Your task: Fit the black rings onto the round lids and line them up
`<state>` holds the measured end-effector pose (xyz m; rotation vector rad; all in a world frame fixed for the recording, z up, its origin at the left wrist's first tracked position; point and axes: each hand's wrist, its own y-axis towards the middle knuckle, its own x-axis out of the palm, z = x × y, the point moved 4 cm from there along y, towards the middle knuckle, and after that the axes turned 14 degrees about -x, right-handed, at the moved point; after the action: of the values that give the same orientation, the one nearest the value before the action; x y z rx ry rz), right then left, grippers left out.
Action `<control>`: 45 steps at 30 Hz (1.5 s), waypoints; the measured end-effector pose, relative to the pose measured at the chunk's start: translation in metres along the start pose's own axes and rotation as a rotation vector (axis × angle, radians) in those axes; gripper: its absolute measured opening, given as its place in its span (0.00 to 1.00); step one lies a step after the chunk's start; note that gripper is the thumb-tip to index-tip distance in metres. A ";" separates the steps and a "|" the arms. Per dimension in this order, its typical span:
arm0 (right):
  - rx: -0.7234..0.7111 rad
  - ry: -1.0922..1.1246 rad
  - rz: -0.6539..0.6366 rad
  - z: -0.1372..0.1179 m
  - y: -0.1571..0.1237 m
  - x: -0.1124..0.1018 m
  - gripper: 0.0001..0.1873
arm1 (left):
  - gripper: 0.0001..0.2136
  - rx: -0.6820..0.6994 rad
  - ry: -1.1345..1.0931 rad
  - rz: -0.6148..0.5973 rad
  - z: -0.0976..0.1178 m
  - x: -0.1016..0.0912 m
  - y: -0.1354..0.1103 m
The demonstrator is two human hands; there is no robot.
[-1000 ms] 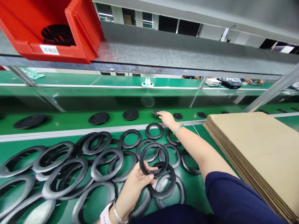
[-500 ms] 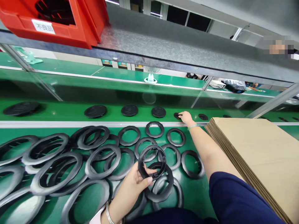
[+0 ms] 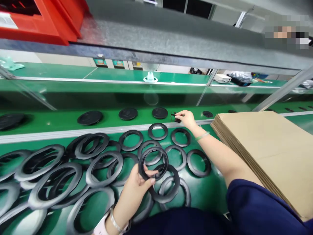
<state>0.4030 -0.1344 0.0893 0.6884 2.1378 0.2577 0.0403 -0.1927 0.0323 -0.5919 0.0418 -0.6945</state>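
My left hand (image 3: 140, 182) grips a black plastic ring (image 3: 141, 164) by its lower edge, tilted up above the green table. Another black ring (image 3: 176, 182) is just below it, partly overlapped. With arm stretched forward, my right hand (image 3: 187, 119) pinches a small dark part (image 3: 177, 119) between thumb and fingertips, over the green belt strip; its exact kind is too small to make out. Left of that hand, a black round disc (image 3: 159, 113) and a second black disc (image 3: 128, 113) lie flat on the strip.
Many black rings (image 3: 104, 169) cover the table, some overlapping. A stack of cardboard sheets (image 3: 264, 147) stands at right. A metal shelf (image 3: 156, 36) spans overhead, with a red bin (image 3: 49, 29) at its left. A metal rail (image 3: 61, 133) separates table and strip.
My right hand has lifted the small dark part from the belt strip and drawn it slightly left. My left hand still holds its ring. The view has shifted slightly.
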 end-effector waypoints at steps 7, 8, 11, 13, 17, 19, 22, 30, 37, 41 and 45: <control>-0.441 0.338 -0.045 -0.139 -0.130 -0.001 0.05 | 0.21 0.076 0.064 0.065 0.001 0.001 -0.002; -0.514 0.327 -0.047 -0.148 -0.142 0.002 0.06 | 0.21 0.084 0.070 0.078 0.000 0.001 -0.002; -0.742 0.217 -0.029 -0.158 -0.163 0.018 0.08 | 0.21 0.100 0.091 0.109 0.001 0.000 -0.002; -0.835 0.139 -0.030 -0.154 -0.168 0.029 0.08 | 0.22 0.105 0.089 0.107 0.002 -0.001 -0.002; -0.892 0.045 -0.055 -0.145 -0.171 0.041 0.08 | 0.22 0.097 0.092 0.098 0.002 -0.002 -0.002; -0.901 0.023 -0.065 -0.144 -0.172 0.043 0.09 | 0.21 0.092 0.117 0.102 0.002 -0.002 -0.002; -0.939 0.021 -0.058 -0.144 -0.175 0.043 0.10 | 0.22 0.082 0.116 0.097 0.002 -0.001 -0.001; -0.946 0.005 -0.085 -0.144 -0.174 0.043 0.10 | 0.22 0.078 0.114 0.089 0.002 -0.001 -0.003; -0.880 -0.001 -0.111 -0.145 -0.172 0.045 0.10 | 0.22 0.076 0.107 0.071 0.000 -0.002 -0.001; -0.849 0.005 -0.159 -0.144 -0.171 0.044 0.09 | 0.22 0.072 0.118 0.069 0.002 -0.001 -0.004; -0.844 -0.033 -0.209 -0.148 -0.172 0.043 0.10 | 0.22 0.068 0.160 0.086 0.004 -0.001 -0.005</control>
<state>0.1997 -0.2442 0.0802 -0.0225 1.8071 0.9471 0.0373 -0.1934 0.0382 -0.4660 0.1907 -0.6560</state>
